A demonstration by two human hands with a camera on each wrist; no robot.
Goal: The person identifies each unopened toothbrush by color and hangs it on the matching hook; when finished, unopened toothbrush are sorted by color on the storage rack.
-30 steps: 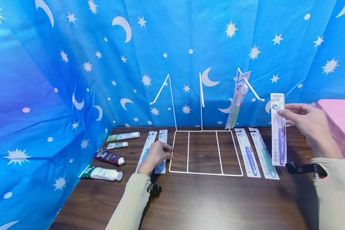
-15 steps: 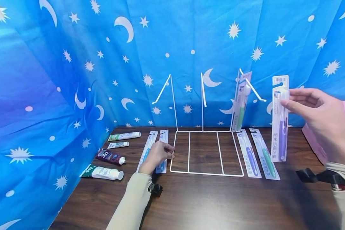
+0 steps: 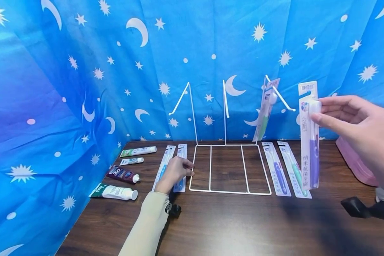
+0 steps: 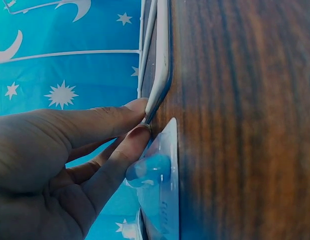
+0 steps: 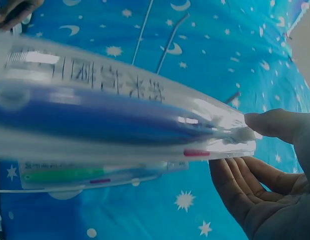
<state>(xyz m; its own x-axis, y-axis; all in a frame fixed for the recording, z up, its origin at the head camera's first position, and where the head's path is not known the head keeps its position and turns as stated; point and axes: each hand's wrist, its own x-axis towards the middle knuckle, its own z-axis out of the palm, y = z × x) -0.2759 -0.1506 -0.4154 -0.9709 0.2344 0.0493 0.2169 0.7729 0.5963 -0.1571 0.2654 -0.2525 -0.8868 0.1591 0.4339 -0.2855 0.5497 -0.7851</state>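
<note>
My right hand (image 3: 355,131) pinches the upper side of a packaged purple toothbrush (image 3: 314,160), holding it upright in the air right of the rack. Its card has a hook slot near the top. My left hand (image 3: 176,172) pinches the left base bar of a white wire rack (image 3: 230,193) between thumb and finger; the left wrist view shows the fingertips (image 4: 137,107) on the wire. From the rack's right arm (image 3: 283,99) hangs a packaged green toothbrush (image 3: 264,121). Its left arm (image 3: 179,99) and middle arm (image 3: 226,103) carry nothing.
Packaged purple (image 3: 280,176) and green (image 3: 296,170) toothbrushes lie right of the rack. Two blue ones, including a nearer-left pack (image 3: 163,167), lie under and beside my left hand. Several toothpaste tubes (image 3: 121,174) lie far left. A pink bag (image 3: 355,163) stands at right.
My right hand has raised the purple toothbrush pack and brought it closer to the camera. The hanging green toothbrush swings slightly. My left hand stays on the rack.
</note>
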